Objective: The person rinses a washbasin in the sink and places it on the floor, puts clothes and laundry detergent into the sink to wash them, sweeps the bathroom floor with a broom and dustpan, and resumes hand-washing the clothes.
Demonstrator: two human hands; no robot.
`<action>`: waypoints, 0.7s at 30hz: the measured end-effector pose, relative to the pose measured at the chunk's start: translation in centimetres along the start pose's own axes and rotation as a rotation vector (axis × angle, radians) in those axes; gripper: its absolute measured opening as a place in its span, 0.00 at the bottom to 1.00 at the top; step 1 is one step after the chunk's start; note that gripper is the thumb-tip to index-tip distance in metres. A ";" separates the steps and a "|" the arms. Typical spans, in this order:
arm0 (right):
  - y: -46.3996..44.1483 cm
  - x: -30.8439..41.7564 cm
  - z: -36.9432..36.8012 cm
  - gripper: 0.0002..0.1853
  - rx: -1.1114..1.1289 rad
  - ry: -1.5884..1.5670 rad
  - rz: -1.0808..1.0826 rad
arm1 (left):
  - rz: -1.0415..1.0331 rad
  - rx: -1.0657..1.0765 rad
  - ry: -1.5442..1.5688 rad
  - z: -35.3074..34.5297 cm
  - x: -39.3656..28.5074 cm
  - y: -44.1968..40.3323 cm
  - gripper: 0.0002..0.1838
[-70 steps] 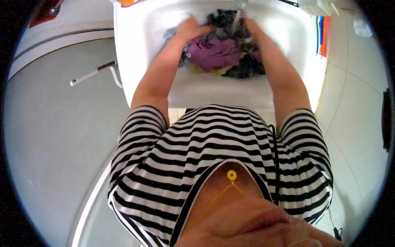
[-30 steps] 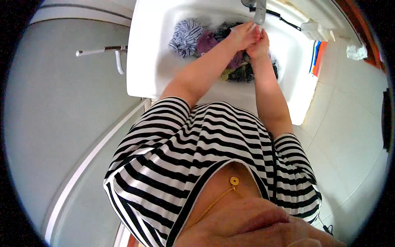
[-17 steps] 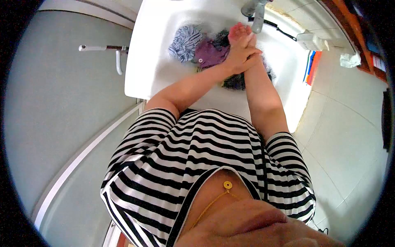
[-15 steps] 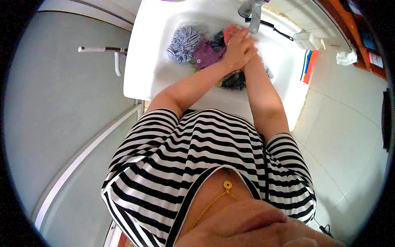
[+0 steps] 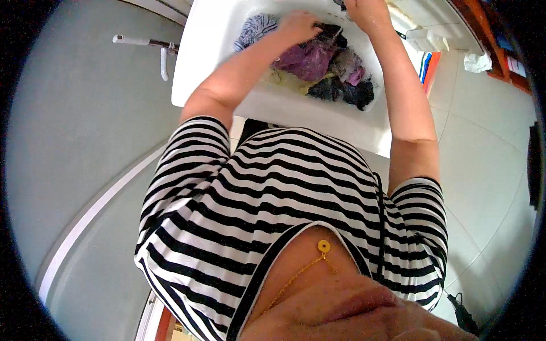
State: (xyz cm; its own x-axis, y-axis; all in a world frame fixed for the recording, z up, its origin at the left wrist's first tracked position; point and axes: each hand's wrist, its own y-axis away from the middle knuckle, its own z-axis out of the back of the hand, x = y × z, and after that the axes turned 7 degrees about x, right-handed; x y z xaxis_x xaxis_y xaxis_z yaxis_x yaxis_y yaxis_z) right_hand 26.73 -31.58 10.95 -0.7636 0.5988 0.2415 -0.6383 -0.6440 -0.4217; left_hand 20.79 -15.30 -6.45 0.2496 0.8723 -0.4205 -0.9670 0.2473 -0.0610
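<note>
Wet clothes lie heaped in a white washbasin (image 5: 196, 62). Among them are a purple garment (image 5: 310, 61), a blue-and-white striped cloth (image 5: 255, 31), dark cloth (image 5: 358, 94) and a pale yellow piece (image 5: 290, 81). My left hand (image 5: 298, 25) is over the far side of the heap, fingers apart and slightly blurred, near black cloth (image 5: 333, 34). At the top edge of the view, my right hand (image 5: 367, 12) is closed at the tap, which is mostly hidden by the hand and cut off by the frame.
A soap bottle or dispenser (image 5: 426, 41) stands on the ledge at right, near white crumpled tissue (image 5: 478, 61). Left of the basin, a white-gripped handle (image 5: 132, 40) sticks out from a grey panel (image 5: 85, 113). A wooden shelf (image 5: 483, 40) runs along the right.
My hands were together over the basin and have separated. The left moved left and up over the clothes; the right moved up to the tap. The view has shifted slightly, with more of the clothes uncovered.
</note>
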 end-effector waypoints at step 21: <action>12.8 3.1 17.7 0.31 0.282 -1.090 -0.161 | -0.430 -0.158 0.373 23.5 -15.2 15.0 0.27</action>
State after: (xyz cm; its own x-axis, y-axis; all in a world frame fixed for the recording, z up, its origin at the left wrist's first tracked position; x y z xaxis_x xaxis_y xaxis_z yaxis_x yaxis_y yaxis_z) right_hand 14.44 -46.42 21.78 -0.2605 0.0400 0.9646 -0.6305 -0.7637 -0.1386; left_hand 3.71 -14.91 20.26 0.6138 0.4931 -0.6165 -0.7860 0.4547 -0.4189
